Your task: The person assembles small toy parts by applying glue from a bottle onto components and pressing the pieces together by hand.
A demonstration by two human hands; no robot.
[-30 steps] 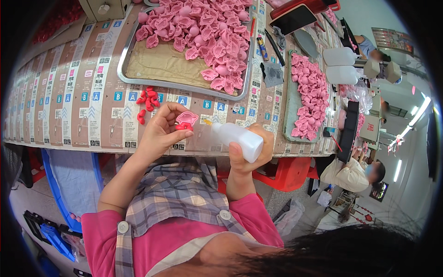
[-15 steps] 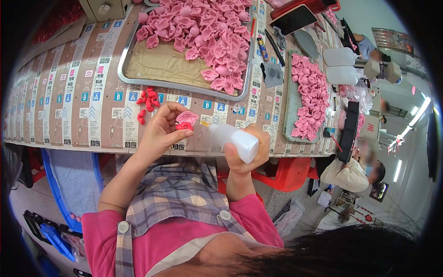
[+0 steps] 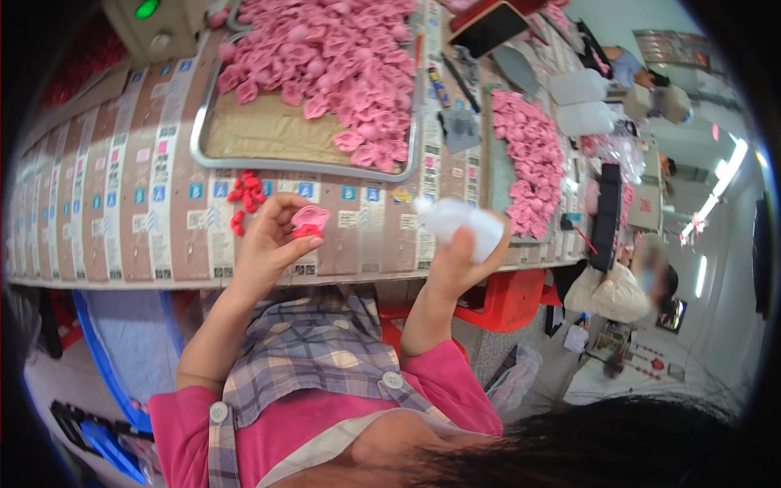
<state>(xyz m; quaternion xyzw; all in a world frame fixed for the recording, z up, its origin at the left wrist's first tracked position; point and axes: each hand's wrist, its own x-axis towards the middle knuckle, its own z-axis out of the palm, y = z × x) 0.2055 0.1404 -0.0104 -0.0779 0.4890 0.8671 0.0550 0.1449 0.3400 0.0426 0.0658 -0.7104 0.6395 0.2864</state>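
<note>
The left hand pinches a small pink cupped, petal-shaped piece together with a small glossy red piece between thumb and fingers, above the near edge of a desk covered in printed paper. Well apart from it, the right hand is wrapped around a translucent white plastic squeeze bottle, tilted so its slim yellowish nozzle points left (slightly blurred, so I cannot tell whether anything is on the tip). The nozzle is clear of the pink piece. Just beyond the left hand, a cluster of small red pieces lies on the desk. Behind these sits a silver metal tray lined with brown paper, heaped with similar pink pieces; to its right, a greenish shallow tray carries more pink pieces.
</note>
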